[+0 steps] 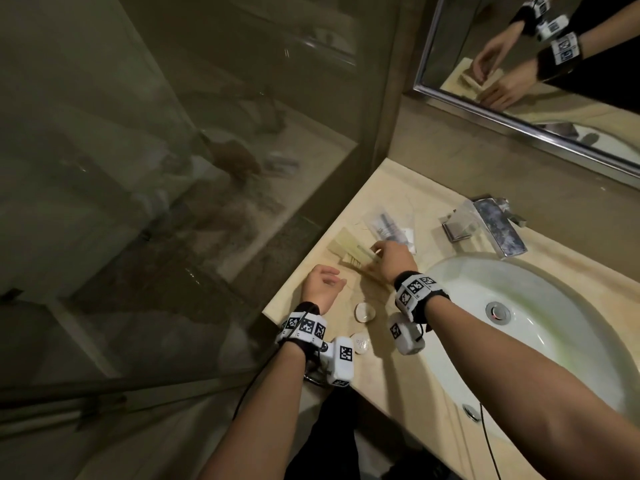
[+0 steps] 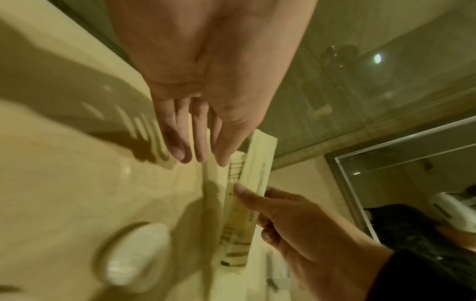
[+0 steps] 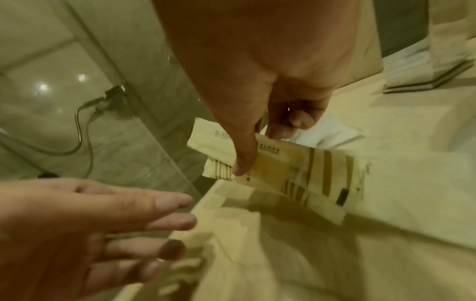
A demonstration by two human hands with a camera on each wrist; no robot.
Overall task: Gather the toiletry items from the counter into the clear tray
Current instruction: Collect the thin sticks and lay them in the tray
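Right hand (image 1: 393, 256) pinches one packet (image 3: 288, 173), two round soaps (image 1: 364, 311) beside

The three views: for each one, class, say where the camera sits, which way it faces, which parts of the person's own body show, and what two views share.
Head: worn on the head, facing down at the counter and sink; both forearms show.
Left wrist: along the open left hand toward the striped packet.
Right wrist: along the right hand, which pinches that packet; the left hand's fingers show too.
Shared: both wrist views show the packet and the opposite hand.
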